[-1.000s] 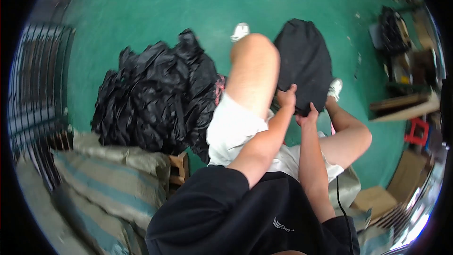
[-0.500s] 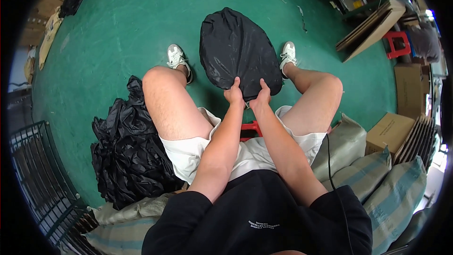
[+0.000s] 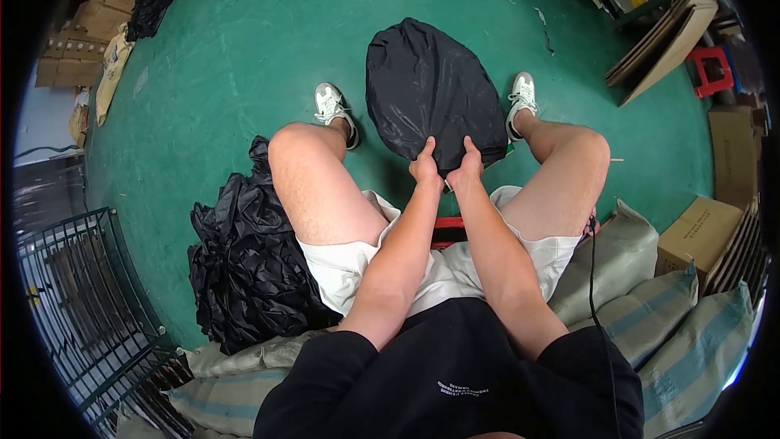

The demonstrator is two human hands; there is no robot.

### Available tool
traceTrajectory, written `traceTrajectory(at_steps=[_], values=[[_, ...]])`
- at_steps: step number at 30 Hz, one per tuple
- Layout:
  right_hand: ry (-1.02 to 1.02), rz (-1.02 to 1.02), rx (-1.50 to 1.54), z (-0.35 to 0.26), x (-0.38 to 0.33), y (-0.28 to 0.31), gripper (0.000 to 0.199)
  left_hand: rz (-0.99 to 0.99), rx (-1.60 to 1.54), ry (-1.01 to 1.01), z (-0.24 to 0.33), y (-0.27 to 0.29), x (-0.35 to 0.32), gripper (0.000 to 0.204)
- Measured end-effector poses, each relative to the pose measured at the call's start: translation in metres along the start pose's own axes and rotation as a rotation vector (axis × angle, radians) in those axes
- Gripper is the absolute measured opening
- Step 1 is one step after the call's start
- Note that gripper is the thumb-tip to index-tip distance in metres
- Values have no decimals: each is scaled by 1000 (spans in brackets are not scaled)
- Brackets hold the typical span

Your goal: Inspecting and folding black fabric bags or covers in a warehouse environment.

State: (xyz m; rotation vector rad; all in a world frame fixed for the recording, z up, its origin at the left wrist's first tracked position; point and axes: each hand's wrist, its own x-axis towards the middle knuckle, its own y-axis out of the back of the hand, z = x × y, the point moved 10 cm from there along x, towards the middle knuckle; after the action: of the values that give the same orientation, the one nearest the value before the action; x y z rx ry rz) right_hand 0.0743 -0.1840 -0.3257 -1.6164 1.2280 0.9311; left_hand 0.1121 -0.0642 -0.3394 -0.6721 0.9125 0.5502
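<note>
A black plastic bag (image 3: 429,89), filled and rounded, lies on the green floor (image 3: 244,57) between my feet. My left hand (image 3: 426,166) and my right hand (image 3: 466,166) sit side by side at its near edge, both pinching the black plastic with thumbs up. I am seated with knees apart on a low red stool (image 3: 445,229), bare legs on either side of the bag. White shoes flank the bag's two sides.
A crumpled heap of black plastic bags (image 3: 244,260) lies by my left thigh. A wire cage (image 3: 81,317) stands lower left. Woven sacks (image 3: 674,333) and cardboard boxes (image 3: 699,232) crowd the right; flat cardboard (image 3: 666,41) and a red stool (image 3: 711,69) are upper right.
The view has swung from the left heap to centre on the bag. My hands stay together on its near edge; the bag now lies straight ahead between my feet.
</note>
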Motion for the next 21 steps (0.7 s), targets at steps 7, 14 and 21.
traceTrajectory(at_steps=[7, 14, 21], values=[[183, -223, 17, -35, -51, -54, 46, -249, -220, 184, -3, -29, -2, 43], [268, -562, 66, -65, -63, -126, 44, -361, -217, 98, 38, -73, -27, 39], [300, -803, 65, -77, -92, -256, 28, -438, 688, -629, 61, -64, -24, 50]])
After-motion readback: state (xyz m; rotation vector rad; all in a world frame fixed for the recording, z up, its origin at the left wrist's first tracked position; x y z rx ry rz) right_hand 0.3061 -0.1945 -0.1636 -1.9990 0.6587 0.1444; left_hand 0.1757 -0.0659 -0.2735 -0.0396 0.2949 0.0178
